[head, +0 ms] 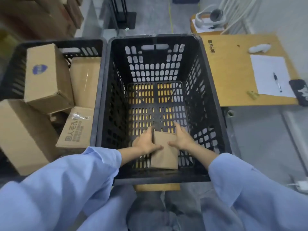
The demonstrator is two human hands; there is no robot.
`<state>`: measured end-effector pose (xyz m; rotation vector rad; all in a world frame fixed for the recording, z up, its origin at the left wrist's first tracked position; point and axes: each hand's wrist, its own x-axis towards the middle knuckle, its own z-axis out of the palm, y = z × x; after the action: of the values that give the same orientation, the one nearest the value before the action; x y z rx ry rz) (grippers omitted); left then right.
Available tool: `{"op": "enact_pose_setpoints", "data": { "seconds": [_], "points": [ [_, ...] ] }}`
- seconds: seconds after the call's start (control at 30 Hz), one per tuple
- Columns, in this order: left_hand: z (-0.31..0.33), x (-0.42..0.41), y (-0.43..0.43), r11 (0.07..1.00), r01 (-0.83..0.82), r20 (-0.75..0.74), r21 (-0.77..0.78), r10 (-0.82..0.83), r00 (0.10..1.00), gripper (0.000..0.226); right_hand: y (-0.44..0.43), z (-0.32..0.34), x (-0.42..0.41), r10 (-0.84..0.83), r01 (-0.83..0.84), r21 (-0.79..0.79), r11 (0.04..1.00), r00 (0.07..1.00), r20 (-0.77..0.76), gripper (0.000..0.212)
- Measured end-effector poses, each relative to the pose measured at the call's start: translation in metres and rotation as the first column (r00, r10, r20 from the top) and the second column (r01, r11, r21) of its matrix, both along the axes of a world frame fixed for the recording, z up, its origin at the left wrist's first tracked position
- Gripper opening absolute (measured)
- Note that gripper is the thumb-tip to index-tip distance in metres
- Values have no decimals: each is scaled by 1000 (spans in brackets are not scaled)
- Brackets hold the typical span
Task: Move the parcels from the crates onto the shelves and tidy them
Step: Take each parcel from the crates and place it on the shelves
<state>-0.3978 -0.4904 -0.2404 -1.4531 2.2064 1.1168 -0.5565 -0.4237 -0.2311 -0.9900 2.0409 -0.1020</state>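
A deep black plastic crate (206,104) stands in front of me with one small brown cardboard parcel (165,155) on its floor near the front wall. My left hand (146,142) grips the parcel's left side and my right hand (181,139) grips its right side, both reaching down into the crate. Blue sleeves cover both arms. A second black crate (15,75) to the left holds several cardboard parcels, among them a box with a blue logo (46,75) and a box with printed characters (76,129).
A wooden table (233,77) on the right carries a sheet of paper (270,75), a pen and a dark phone. A large cardboard box (23,135) leans at the left. Stacked brown cartons fill the top left corner. Grey floor lies beyond the crates.
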Motion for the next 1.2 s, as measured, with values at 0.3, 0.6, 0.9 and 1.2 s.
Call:
{"op": "enact_pose_setpoints", "data": {
  "seconds": [0.3, 0.6, 0.9, 1.2],
  "points": [
    [-10, 5, 7, 974, -94, -47, 206, 105, 993, 100, 7, -4, 4, -95, 69, 171, 983, 985, 145, 104],
    [2, -5, -10, 973, -212, -307, 90, 230, 923, 97, -6, 8, 3, -172, 198, -130, 972, 967, 187, 95],
    [30, -10, -39, 952, -304, -522, -27, 246, 817, 97, -25, 45, -3, -215, 333, -441, 834, 931, 295, 63],
    [75, -9, -58, 922, -380, -630, -67, 256, 733, 78, -40, 70, -1, -156, 402, -618, 675, 897, 413, 31]
  ]
}}
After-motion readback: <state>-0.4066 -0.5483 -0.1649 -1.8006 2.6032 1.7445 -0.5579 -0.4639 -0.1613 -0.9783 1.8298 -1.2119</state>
